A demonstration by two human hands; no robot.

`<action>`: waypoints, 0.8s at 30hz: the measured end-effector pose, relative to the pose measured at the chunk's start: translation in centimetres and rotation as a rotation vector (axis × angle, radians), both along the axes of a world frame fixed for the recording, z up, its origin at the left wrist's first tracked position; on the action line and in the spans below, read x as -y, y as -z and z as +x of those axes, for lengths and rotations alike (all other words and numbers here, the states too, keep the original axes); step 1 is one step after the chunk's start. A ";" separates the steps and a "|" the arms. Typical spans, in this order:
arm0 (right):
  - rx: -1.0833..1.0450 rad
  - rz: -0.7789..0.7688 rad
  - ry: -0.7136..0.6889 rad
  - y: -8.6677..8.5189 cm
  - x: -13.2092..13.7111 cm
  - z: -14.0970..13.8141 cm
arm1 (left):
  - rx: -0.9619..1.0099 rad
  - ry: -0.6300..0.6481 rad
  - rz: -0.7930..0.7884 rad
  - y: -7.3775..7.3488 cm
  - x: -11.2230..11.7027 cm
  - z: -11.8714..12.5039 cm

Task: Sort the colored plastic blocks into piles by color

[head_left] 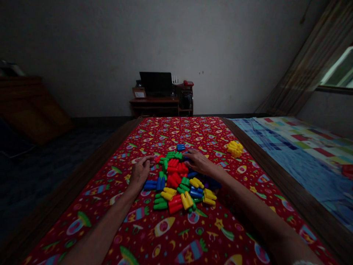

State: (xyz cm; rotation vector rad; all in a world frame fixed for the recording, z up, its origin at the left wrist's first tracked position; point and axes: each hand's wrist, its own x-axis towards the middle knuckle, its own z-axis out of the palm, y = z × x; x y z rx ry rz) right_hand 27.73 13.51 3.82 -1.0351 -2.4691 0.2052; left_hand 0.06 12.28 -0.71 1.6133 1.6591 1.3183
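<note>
A pile of plastic toy building blocks in red (174, 180), green (160, 202), blue (150, 185) and yellow (186, 200) lies on the table, each with rounded, finger-like tubes. On the pile's left edge is my left hand (141, 170), fingers stretched out beside a small red block (158, 159), holding nothing I can see. My right hand (200, 162) reaches over the far right side of the pile. Its thumb and fingers are around a blue block (186, 158), which they partly hide. Just beyond the fingertips sits another blue block (181, 147).
A separate cluster of yellow blocks (235, 149) stands near the right edge of the red patterned tablecloth (165, 243). To the right is a bed with a checked cover (275, 158). A desk with a monitor (156, 84) stands against the far wall; a wooden cabinet (30, 106) is at left.
</note>
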 end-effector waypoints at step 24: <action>0.268 -0.271 0.064 -8.9 4.0 3.6 | -0.279 0.097 0.076 -0.2 -0.1 0.2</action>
